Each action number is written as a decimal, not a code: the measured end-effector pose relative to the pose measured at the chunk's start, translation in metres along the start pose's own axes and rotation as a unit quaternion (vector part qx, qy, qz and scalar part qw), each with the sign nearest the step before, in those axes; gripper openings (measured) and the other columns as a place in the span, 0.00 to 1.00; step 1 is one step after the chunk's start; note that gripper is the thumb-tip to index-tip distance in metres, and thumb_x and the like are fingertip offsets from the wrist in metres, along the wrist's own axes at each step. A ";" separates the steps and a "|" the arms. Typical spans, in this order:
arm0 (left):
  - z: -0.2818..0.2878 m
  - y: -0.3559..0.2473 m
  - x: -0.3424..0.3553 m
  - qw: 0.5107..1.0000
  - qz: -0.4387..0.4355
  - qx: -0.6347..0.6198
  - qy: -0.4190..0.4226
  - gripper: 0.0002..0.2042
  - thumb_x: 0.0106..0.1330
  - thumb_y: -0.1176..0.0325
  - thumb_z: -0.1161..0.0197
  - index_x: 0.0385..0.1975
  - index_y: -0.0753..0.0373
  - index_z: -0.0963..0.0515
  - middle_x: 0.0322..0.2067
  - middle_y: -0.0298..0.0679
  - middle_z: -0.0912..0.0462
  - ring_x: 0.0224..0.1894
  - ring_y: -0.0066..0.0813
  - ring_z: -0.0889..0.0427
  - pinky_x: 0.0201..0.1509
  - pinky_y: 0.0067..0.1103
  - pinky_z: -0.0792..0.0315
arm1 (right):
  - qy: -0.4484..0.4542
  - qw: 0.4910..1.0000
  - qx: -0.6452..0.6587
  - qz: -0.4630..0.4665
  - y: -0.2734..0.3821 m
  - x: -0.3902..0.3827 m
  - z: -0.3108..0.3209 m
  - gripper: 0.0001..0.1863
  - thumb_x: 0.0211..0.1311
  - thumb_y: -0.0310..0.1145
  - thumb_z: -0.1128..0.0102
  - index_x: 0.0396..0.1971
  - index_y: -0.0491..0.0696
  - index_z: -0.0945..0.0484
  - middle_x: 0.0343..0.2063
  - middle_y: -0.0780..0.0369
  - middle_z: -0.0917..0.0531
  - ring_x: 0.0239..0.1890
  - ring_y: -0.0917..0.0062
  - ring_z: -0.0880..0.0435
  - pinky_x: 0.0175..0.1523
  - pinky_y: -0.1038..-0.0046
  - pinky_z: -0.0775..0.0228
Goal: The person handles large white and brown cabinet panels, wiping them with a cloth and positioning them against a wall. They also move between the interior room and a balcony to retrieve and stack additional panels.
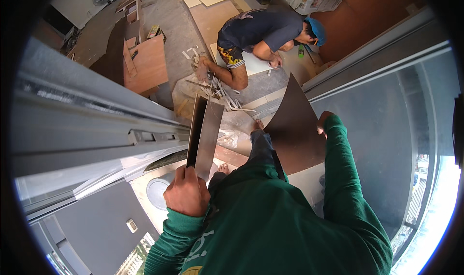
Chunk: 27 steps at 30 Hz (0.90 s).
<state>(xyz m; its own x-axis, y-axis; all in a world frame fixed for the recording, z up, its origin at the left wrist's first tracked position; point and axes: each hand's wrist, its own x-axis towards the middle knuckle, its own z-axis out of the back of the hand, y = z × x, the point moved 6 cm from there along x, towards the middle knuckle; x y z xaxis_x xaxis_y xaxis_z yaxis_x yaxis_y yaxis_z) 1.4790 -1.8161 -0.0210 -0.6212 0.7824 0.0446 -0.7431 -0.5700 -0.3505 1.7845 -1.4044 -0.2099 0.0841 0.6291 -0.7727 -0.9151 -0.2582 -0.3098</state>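
Note:
My left hand (187, 193) is closed round the near end of a narrow dark brown panel piece (211, 137), which has a deep dark gap along its length and points away from me. My right hand (324, 122) grips the right edge of a wide, thin brown sheet (298, 134). That sheet bends and tapers to a point at its far end. It stands between my right arm and my leg, its lower edge near the floor. Both forearms are in green sleeves. My bare feet show between the two pieces.
Ahead, a person in a blue cap (263, 35) crouches over a white board (253, 64). Offcut strips (227, 93) litter the floor beside them. Sliding door frames (106, 115) flank me on the left, with a glass panel (382, 130) on the right. A round bucket lid (157, 193) lies near my left hand.

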 end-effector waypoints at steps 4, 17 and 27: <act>-0.029 -0.017 0.054 0.997 0.069 0.029 -0.015 0.03 0.55 0.74 0.42 0.23 0.64 0.29 0.26 0.48 0.24 0.24 0.54 0.22 0.26 0.41 0.28 | 0.146 0.974 -0.145 0.098 0.046 0.039 0.040 0.07 0.53 0.31 0.29 0.27 0.43 0.13 0.27 0.60 0.11 0.31 0.73 0.11 0.42 0.67 0.19; 0.049 -0.055 0.241 0.933 0.240 0.211 -0.168 0.05 0.55 0.69 0.40 0.23 0.62 0.28 0.21 0.50 0.25 0.26 0.56 0.21 0.30 0.42 0.28 | 0.016 0.839 -0.043 0.543 0.172 -0.017 0.201 0.13 0.46 0.32 0.43 0.11 0.39 0.24 0.18 0.48 0.19 0.23 0.60 0.14 0.32 0.61 0.22; 0.192 -0.049 0.328 0.872 0.206 0.224 -0.383 0.16 0.56 0.64 0.31 0.39 0.69 0.19 0.35 0.46 0.14 0.36 0.38 0.16 0.45 0.29 0.24 | -0.168 0.657 -0.068 0.732 0.146 -0.138 0.329 0.09 0.46 0.29 0.42 0.13 0.43 0.29 0.16 0.48 0.25 0.21 0.50 0.24 0.31 0.51 0.32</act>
<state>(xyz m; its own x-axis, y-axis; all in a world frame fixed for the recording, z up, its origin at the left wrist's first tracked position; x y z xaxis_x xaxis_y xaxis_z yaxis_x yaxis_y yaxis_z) 1.2637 -1.5795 0.1908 -0.7151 0.1889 0.6730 -0.3334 -0.9384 -0.0909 1.5095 -1.2878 0.0342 -0.9591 -0.2464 -0.1393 0.1275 -0.8154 0.5647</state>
